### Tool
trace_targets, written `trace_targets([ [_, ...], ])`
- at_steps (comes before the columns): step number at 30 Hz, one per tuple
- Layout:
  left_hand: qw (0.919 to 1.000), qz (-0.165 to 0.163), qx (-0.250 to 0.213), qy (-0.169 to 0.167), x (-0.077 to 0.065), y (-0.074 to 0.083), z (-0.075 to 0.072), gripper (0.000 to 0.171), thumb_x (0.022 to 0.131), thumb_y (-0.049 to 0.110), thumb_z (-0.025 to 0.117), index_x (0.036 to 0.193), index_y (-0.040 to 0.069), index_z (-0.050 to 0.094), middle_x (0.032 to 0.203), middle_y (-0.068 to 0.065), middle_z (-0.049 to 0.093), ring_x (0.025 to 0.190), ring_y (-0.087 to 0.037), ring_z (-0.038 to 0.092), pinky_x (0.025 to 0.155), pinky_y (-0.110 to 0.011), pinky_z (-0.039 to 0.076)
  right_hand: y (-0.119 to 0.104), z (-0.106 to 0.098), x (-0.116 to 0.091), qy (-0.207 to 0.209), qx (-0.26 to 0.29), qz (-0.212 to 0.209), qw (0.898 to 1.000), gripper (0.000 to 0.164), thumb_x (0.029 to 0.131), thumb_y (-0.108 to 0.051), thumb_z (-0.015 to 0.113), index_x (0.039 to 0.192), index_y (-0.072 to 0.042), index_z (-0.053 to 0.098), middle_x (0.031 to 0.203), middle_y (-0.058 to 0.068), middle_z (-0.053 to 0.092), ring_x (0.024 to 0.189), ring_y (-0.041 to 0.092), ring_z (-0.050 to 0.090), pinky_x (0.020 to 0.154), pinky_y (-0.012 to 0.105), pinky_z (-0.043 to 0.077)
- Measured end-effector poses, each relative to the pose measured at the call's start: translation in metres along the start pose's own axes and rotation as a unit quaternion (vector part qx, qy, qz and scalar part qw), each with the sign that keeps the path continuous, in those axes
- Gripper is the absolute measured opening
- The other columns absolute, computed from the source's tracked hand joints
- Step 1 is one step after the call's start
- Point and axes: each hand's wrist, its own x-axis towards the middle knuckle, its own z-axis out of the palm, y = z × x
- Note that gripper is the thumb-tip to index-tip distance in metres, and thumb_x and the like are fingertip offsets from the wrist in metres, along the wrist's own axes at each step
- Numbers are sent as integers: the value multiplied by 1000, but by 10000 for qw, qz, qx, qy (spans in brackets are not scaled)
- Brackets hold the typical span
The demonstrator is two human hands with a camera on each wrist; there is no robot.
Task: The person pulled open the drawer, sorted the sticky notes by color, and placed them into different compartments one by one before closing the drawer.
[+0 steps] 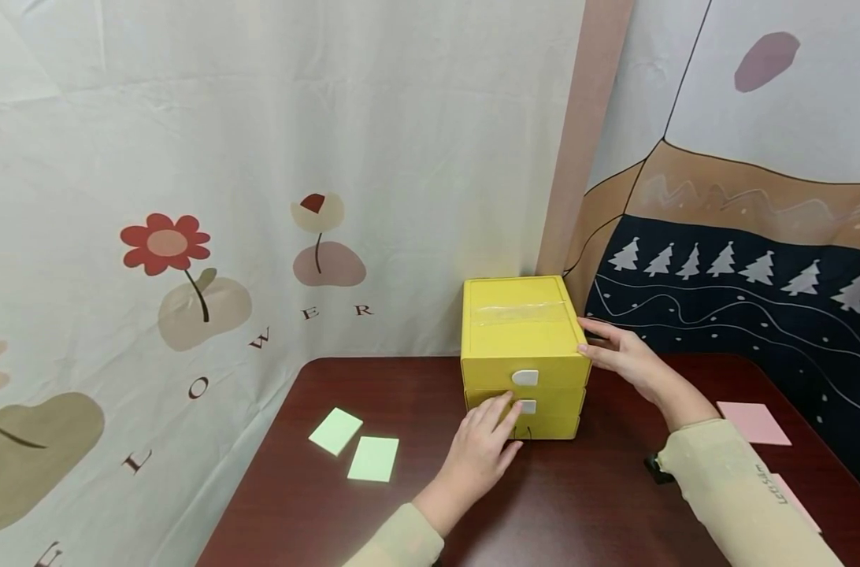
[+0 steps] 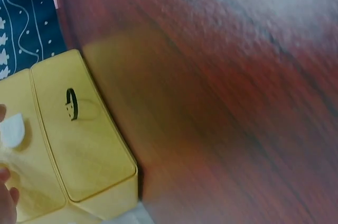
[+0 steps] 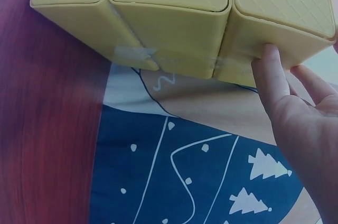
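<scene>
A yellow drawer box (image 1: 522,315) of three stacked tiers stands on the table. Its upper two fronts carry white tab handles; the lowest has a thin black loop handle (image 2: 72,104). My left hand (image 1: 476,449) reaches to the box's front, fingertips by the middle drawer's white tab (image 1: 527,406). In the left wrist view only its fingertips (image 2: 4,174) show beside a white tab; whether they touch the front I cannot tell. On the box's right side, near the top, rests my right hand (image 1: 624,358), and the right wrist view shows its fingers (image 3: 272,71) extended against the end tier.
Two pale green paper squares (image 1: 373,459) lie left on the dark red table (image 1: 543,504). Pink paper (image 1: 754,424) lies at the right, partly behind my right sleeve. A printed curtain (image 1: 416,157) hangs close behind the box. A small black object (image 1: 657,470) shows by the right wrist.
</scene>
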Motion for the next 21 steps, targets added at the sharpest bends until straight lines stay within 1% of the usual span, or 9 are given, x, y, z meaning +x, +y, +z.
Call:
trace_targets([
  [3,9992,-177,71,-363,0,6,2,69,79,36,75,138,14,48,139,-5,46,119,-20,50,91,-35,49,0,0,0,-5,2,-1,10000,71,93,-36,58,150,-9,26,156,20,14,126,34,45,100,44,41],
  [4,9988,-224,97,-431,1,8,3,70,79,37,75,139,15,47,138,-5,46,119,-20,50,90,-35,49,0,0,0,-10,1,-4,10000,71,93,-36,58,150,-9,25,156,21,14,126,34,45,100,44,41],
  [7,9983,-320,133,-459,3,14,6,69,78,36,76,138,14,48,133,-4,47,116,-20,50,88,-33,50,0,0,1,-21,1,-5,10000,71,93,-37,58,150,-9,25,156,21,16,126,31,46,100,44,41],
  [13,9982,-582,95,-48,13,21,13,65,75,27,79,133,12,53,121,-4,52,109,-19,53,84,-31,51,1,-1,0,-5,7,4,10000,70,93,-36,58,150,-9,26,155,20,18,118,18,52,99,40,44],
  [16,9975,-686,71,160,18,24,15,59,74,21,80,128,13,56,115,-4,54,104,-19,54,81,-30,51,0,-1,0,-26,22,-4,10000,71,93,-36,58,150,-9,26,156,20,16,118,17,53,99,39,44],
  [19,9968,-689,84,386,22,24,18,51,75,13,77,123,16,60,109,-3,55,97,-18,55,75,-28,51,0,-1,0,-28,29,-13,10000,70,94,-36,58,150,-8,26,156,20,15,117,16,53,99,38,45],
  [21,9962,-641,140,570,24,24,20,44,77,8,74,119,16,63,104,-2,55,93,-17,55,71,-27,50,0,-1,0,-20,37,-16,10000,70,94,-35,58,150,-8,26,156,20,15,114,12,54,98,37,46],
])
